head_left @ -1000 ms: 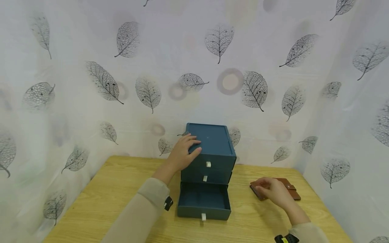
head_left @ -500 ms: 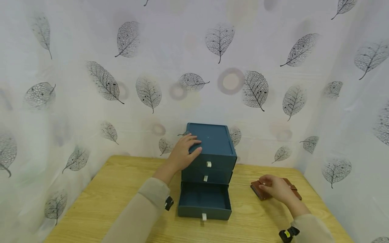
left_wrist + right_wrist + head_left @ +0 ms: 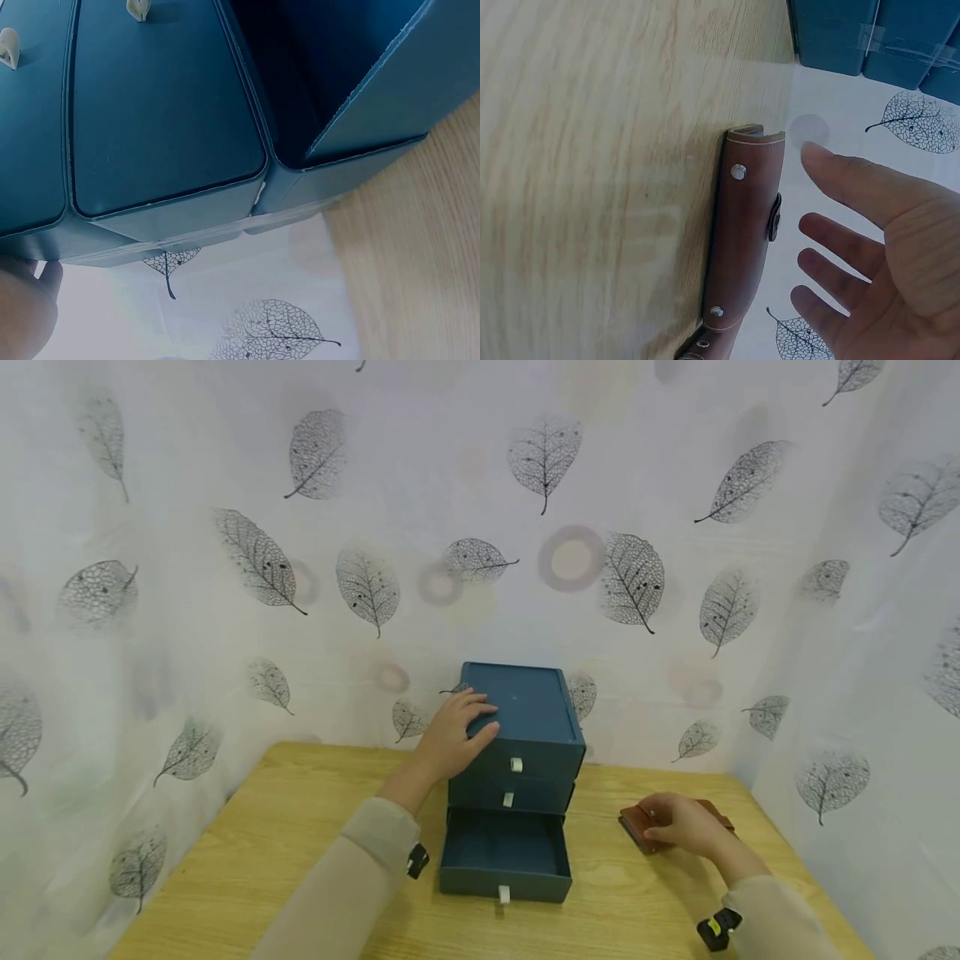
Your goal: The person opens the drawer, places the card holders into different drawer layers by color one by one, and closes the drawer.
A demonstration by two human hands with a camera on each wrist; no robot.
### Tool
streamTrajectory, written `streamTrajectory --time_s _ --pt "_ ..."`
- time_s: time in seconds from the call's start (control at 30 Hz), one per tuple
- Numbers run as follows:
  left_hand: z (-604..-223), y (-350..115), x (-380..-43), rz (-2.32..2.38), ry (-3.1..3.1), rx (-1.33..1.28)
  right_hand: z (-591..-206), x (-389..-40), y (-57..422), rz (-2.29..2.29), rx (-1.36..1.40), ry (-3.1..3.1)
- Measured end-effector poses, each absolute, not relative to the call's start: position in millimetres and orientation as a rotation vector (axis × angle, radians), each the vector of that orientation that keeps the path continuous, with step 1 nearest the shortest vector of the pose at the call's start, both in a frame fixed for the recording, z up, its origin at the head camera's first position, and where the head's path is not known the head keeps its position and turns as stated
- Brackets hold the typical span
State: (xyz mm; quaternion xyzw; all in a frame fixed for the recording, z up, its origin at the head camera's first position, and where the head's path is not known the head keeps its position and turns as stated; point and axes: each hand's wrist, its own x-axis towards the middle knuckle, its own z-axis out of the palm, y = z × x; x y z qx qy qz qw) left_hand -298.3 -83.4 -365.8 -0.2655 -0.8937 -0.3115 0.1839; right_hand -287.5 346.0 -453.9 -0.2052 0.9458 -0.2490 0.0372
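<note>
A dark blue drawer cabinet [image 3: 521, 702] stands on the table with its bottom drawer [image 3: 504, 852] pulled out, nothing visible inside. My left hand [image 3: 448, 739] rests on the cabinet's top at its left edge, fingers spread. At the right, my right hand [image 3: 686, 822] is held just over a brown leather case with metal studs [image 3: 636, 827], perhaps a wallet or notebook cover. In the right wrist view, the thumb and bent fingers stand apart from the case [image 3: 746, 225]. Another brown leather part [image 3: 718, 343] adjoins it; I cannot tell whether it is separate.
The wooden table [image 3: 300, 843] spreads out on both sides of the cabinet. A pale curtain with leaf prints [image 3: 480, 468] hangs behind it. White pull tabs, one being the upper tab [image 3: 516, 765], stick out from the drawer fronts.
My right hand has shifted slightly to the right over the brown leather case, showing more of its left end. The left hand and the drawers keep their positions.
</note>
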Motion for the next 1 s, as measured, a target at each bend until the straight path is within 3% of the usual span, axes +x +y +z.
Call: streamTrajectory --time_s 1.0 --pt "-369 -84 -302 -0.882 -2.527 -0.749 -458 -306 345 -0.504 -0.657 2.724"
